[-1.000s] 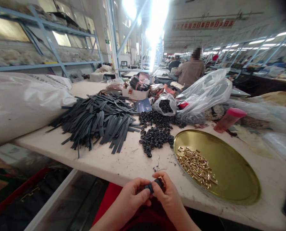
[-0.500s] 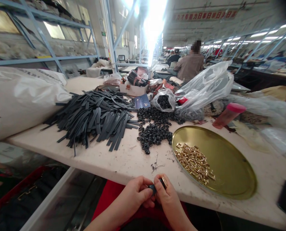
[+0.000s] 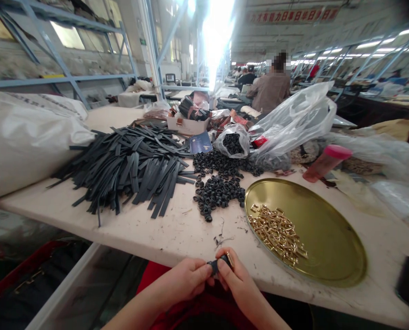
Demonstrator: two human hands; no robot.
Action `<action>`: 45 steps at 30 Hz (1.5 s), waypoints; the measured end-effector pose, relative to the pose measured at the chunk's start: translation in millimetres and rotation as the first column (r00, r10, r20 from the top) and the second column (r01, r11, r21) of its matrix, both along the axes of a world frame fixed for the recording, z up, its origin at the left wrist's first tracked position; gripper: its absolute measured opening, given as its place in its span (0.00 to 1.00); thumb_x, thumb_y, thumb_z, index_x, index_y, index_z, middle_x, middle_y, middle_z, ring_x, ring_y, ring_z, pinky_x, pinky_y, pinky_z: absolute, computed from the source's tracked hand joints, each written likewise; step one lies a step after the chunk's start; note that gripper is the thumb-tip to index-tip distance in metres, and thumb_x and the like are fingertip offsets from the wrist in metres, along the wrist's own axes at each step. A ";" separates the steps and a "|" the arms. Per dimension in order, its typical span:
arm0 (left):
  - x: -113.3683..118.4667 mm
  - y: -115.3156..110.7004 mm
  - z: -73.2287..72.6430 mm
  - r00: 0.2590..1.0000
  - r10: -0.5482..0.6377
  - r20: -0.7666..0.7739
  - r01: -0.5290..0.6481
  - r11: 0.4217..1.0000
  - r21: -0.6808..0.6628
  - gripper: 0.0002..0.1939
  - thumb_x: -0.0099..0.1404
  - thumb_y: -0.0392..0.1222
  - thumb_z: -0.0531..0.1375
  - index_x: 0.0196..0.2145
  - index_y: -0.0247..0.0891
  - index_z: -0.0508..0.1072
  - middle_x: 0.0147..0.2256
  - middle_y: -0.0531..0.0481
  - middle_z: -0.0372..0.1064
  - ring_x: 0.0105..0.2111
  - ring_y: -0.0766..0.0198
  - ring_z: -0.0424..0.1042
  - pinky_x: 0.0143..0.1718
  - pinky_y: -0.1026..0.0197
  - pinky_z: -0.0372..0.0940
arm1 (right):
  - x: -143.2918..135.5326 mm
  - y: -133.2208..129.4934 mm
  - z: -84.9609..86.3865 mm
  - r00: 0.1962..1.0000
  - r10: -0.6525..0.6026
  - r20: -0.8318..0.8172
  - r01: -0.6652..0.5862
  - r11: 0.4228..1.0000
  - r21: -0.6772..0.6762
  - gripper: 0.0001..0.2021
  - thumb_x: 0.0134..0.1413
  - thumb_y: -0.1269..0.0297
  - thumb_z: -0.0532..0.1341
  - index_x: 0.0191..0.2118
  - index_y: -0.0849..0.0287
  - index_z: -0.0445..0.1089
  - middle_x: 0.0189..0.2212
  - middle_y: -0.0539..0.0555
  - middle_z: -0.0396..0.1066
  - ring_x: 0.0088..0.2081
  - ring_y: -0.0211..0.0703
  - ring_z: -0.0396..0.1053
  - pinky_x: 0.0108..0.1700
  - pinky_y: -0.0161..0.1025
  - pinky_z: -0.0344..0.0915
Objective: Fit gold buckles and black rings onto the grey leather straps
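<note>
Near the table's front edge, my left hand (image 3: 193, 276) pinches one end of a dark strap piece (image 3: 215, 266). My right hand (image 3: 231, 270) grips the same piece, with a gold buckle (image 3: 229, 260) showing at its fingers. Most of the strap is hidden by the fingers. Beyond my hands lies a pile of small black loops (image 3: 218, 192). To the right, gold buckles (image 3: 276, 233) are heaped on the left side of a round gold tray (image 3: 328, 233). Many long black strips (image 3: 132, 165) spread over the table's left part.
A white sack (image 3: 29, 137) bulges at the far left. Behind the loops are an open bag of loops (image 3: 232, 143), a blue card (image 3: 201, 142) and a clear plastic bag (image 3: 297, 119). A pink-lidded jar (image 3: 328, 162) leans at the right. A person (image 3: 269, 91) sits farther back.
My left hand has shifted slightly left along the strap piece, and more of the dark piece shows between my hands. The view has moved a little.
</note>
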State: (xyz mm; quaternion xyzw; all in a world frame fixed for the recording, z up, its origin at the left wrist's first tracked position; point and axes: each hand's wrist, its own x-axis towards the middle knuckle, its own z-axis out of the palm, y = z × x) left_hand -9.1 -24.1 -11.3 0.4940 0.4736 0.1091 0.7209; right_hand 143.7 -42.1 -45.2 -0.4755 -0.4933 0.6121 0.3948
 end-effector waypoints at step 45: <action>-2.7 4.3 34.9 0.975 -0.193 -0.113 0.211 0.960 0.184 0.12 0.61 0.44 0.47 0.27 0.37 0.64 0.17 0.58 0.61 0.13 0.73 0.56 0.14 0.72 0.50 | 2.9 -5.8 4.6 0.981 -0.117 0.153 0.060 0.940 0.335 0.11 0.57 0.55 0.49 0.34 0.54 0.63 0.21 0.49 0.65 0.25 0.41 0.64 0.30 0.37 0.59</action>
